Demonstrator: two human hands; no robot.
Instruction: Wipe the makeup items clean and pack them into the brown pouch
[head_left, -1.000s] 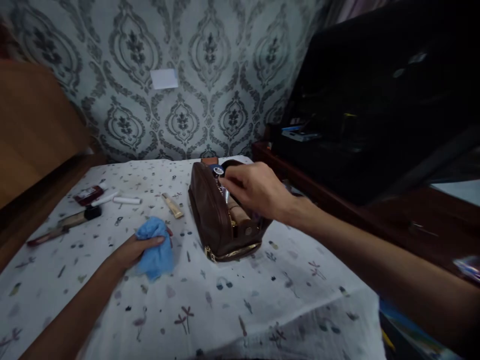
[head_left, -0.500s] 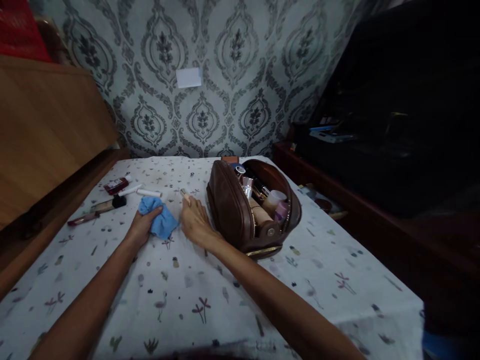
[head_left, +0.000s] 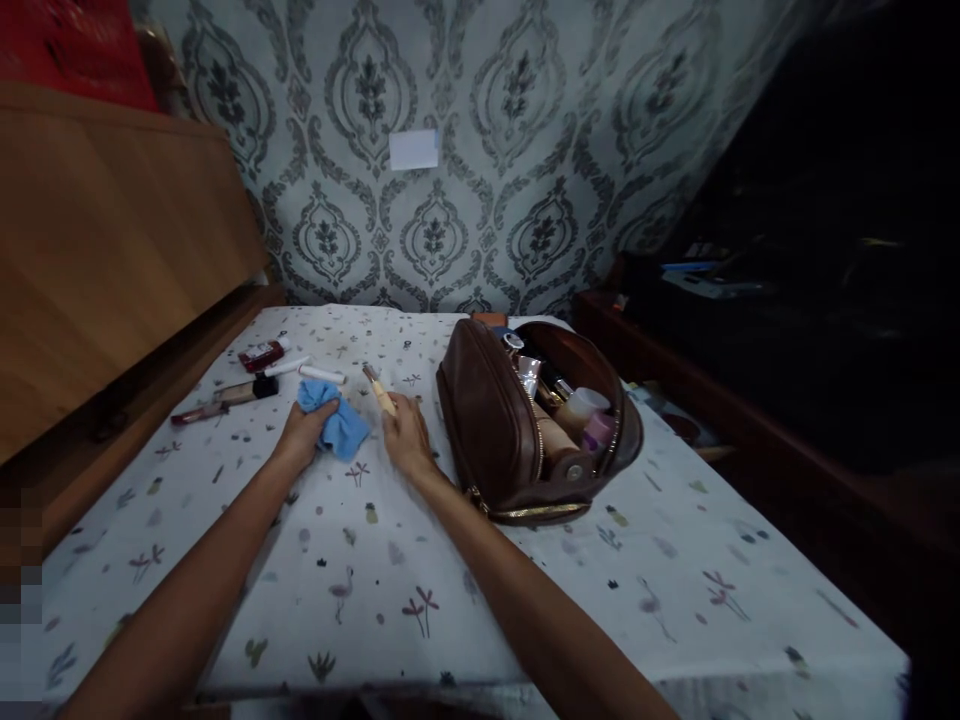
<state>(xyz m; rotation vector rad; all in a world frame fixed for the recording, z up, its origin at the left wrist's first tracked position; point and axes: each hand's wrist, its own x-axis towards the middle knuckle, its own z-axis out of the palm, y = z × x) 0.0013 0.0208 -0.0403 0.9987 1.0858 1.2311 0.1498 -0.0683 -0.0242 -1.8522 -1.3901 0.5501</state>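
My left hand (head_left: 301,436) is closed on a crumpled blue cloth (head_left: 341,425), just above or on the table. My right hand (head_left: 409,432) grips a slim cream-coloured cosmetic stick (head_left: 381,393) with a shiny brownish end pointing away from me. Whether it is a tube or a brush I cannot tell. Close by on the right stands an unzipped brown leather makeup bag (head_left: 484,415). Inside it are a white-lidded jar (head_left: 583,408), a purple-capped item (head_left: 598,431) and other cosmetics. Beyond the cloth lies a white stick (head_left: 322,375).
At the left lie a dark red bottle (head_left: 261,356), a beige bottle with a black cap (head_left: 244,391) and a reddish tube (head_left: 199,413). A patterned white cloth (head_left: 390,600) covers the table. A wooden cabinet (head_left: 120,230) borders the left side; wallpaper stands behind.
The view has turned slightly left, so everything sits further right. More of the cream stick shows out of my right hand. My left hand still holds the blue cloth.
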